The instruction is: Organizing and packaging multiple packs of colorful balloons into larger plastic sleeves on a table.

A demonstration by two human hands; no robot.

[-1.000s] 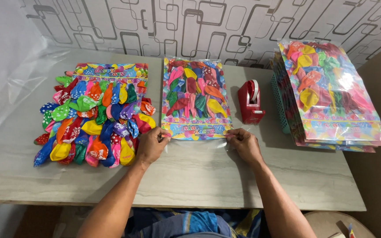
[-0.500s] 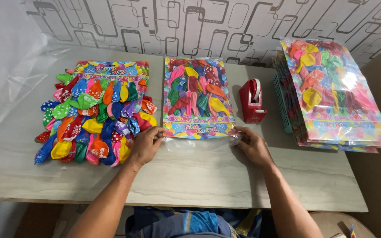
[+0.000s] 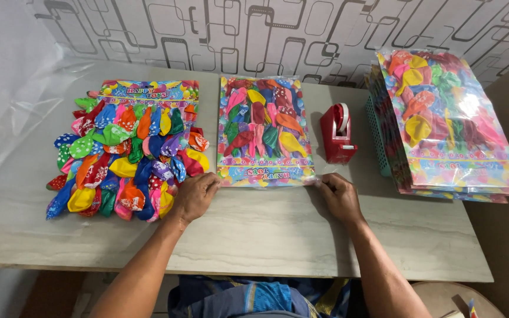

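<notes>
A clear packet of colourful balloons (image 3: 263, 129) with a printed card border lies flat in the middle of the table. My left hand (image 3: 194, 195) pinches the packet's near left corner, and my right hand (image 3: 340, 196) pinches its near right corner. Both hands rest on the tabletop at the packet's open plastic edge. To the left, a loose heap of balloons (image 3: 125, 156) lies on another printed card.
A red tape dispenser (image 3: 338, 134) stands just right of the packet. A stack of filled balloon packets (image 3: 449, 123) sits on a teal basket at the far right. The table (image 3: 266, 229) is pale stone-patterned; a patterned wall is behind, clear plastic sheeting at left.
Both hands have stayed at the packet's near corners. The view has shifted slightly; the packet has barely moved.
</notes>
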